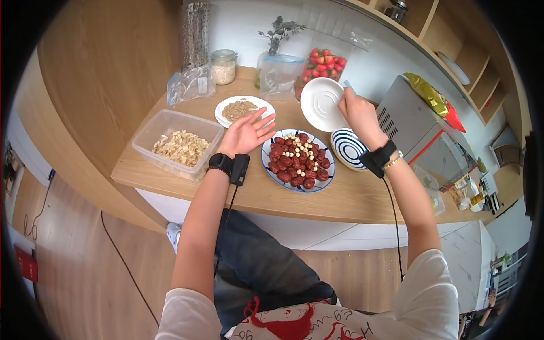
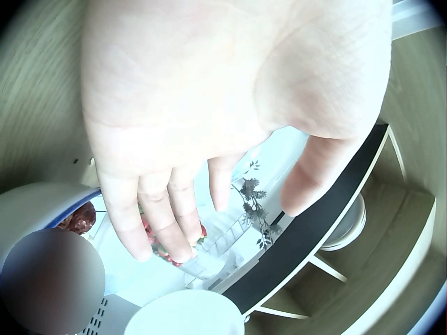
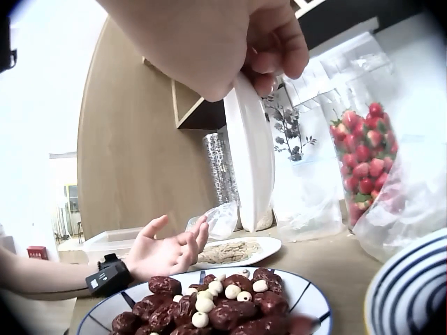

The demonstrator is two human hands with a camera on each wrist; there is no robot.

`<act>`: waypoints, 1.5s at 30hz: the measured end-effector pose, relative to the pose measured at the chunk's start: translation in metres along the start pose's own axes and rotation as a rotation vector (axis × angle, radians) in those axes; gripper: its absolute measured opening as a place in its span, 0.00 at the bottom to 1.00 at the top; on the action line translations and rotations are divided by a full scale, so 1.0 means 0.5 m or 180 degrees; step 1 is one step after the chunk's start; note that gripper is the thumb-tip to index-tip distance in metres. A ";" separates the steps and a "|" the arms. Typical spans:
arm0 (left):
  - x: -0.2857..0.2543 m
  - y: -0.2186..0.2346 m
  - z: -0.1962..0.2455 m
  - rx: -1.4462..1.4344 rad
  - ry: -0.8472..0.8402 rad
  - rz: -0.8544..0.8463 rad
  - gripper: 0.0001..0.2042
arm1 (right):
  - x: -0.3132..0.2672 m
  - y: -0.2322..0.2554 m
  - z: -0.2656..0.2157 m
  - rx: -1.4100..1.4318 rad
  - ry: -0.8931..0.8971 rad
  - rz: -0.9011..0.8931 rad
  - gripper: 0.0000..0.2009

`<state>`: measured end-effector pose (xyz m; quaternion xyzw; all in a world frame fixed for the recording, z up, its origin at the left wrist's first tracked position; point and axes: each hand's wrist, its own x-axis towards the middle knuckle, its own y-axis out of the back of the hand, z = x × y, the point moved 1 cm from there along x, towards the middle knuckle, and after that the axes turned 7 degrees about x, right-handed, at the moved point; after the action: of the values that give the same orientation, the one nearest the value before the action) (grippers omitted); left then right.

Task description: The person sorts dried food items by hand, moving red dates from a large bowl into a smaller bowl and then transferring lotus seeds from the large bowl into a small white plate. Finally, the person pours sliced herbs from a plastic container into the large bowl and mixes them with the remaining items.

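My right hand (image 1: 360,116) pinches the rim of a white plate (image 1: 323,105), which is tilted nearly on edge and bare on its visible face. Palm up with fingers spread, my left hand (image 1: 247,135) holds nothing; it lies between a white plate (image 1: 258,101) of brownish pieces and the blue-rimmed plate (image 3: 311,300). That blue-rimmed plate carries red dates (image 1: 286,177) with small round cream seeds (image 1: 302,151) scattered on top. Below my right hand sits a blue-and-white striped dish (image 1: 347,148). In the left wrist view, the raised plate (image 2: 185,317) shows beyond my fingers.
A clear plastic tub (image 1: 215,136) of dried pale slices stands at left. Along the wall are a glass jar (image 1: 224,67), clear bags (image 1: 281,79) and a bag of red strawberries (image 1: 324,63). A grey microwave-like appliance (image 1: 408,113) stands at right, under shelves (image 1: 459,56).
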<state>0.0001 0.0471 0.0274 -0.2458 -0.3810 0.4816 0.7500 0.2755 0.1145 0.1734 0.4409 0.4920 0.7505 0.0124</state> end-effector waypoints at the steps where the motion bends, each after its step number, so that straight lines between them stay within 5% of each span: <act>1: 0.000 0.000 -0.001 -0.0007 0.0022 -0.0016 0.27 | 0.006 -0.023 0.009 0.0174 -0.0220 -0.0049 0.09; 7: 0.001 -0.002 0.002 0.0020 0.0163 -0.0098 0.27 | 0.012 -0.260 0.110 0.0959 -0.0922 0.0212 0.12; 10: -0.002 0.006 0.001 -0.0059 0.0311 -0.0181 0.26 | 0.005 -0.305 0.120 0.3072 -0.2729 -0.1232 0.13; 13: -0.005 -0.005 0.003 -0.0024 0.0295 -0.0097 0.26 | -0.009 -0.343 0.095 0.3493 -0.3161 -0.0876 0.13; 26: 0.007 0.034 -0.004 -0.0195 0.0796 0.0009 0.12 | -0.015 -0.383 0.080 0.4193 -0.3771 -0.1305 0.10; 30: 0.001 0.028 -0.009 -0.0011 0.0702 0.0594 0.07 | 0.000 -0.348 0.084 0.3570 -0.3453 -0.1360 0.14; 33: 0.002 0.047 -0.007 -0.0146 0.0781 0.0591 0.05 | 0.010 -0.370 0.122 0.1298 -0.1286 -0.1265 0.18; 36: 0.004 0.053 -0.006 -0.0192 0.0764 0.0713 0.06 | 0.031 -0.318 0.058 0.1003 -0.0698 -0.0692 0.18; 39: 0.005 0.055 -0.006 -0.0287 0.0772 0.0783 0.07 | 0.077 -0.299 0.003 0.1443 -0.0838 -0.1665 0.17; 45: 0.007 0.081 -0.011 -0.0597 0.0687 0.0799 0.08 | 0.120 -0.367 -0.042 0.2337 -0.1123 -0.2479 0.15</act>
<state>-0.0163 0.0671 -0.0043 -0.4105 -0.3079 0.5045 0.6944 0.1487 0.2208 0.0722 0.3210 0.8378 0.3850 0.2164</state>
